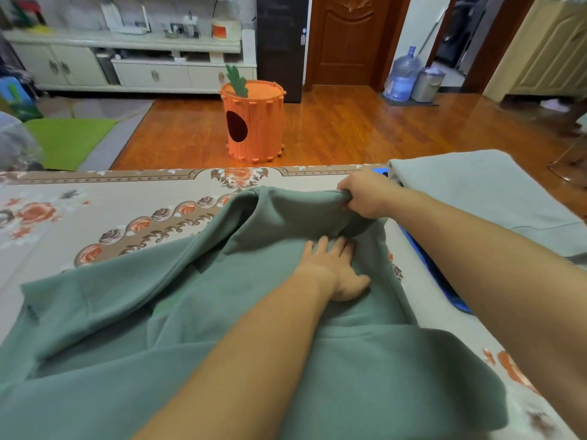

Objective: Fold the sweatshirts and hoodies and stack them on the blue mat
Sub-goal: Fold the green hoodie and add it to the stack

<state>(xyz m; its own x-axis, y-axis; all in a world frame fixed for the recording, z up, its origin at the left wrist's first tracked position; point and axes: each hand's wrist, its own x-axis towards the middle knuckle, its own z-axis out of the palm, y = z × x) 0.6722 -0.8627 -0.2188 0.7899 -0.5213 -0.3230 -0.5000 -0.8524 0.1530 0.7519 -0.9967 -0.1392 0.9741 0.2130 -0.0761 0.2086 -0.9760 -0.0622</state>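
On the green sweatshirt [197,312], left hand [336,268] presses; right hand [365,193] grips.

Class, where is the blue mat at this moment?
In the head view the blue mat lies on the right of the floral table, mostly hidden under the folded pale grey garment, just beyond the green sweatshirt.

Just one view here, a wide-angle head cam looking forward and down from right above the green fleece sweatshirt [222,312], so close that both forearms fill the bottom of the frame. It faces across the floral-patterned bed cover [95,217] toward the orange carrot-shaped felt bin [254,122] beyond that sweatshirt. Edges bend from the lens.
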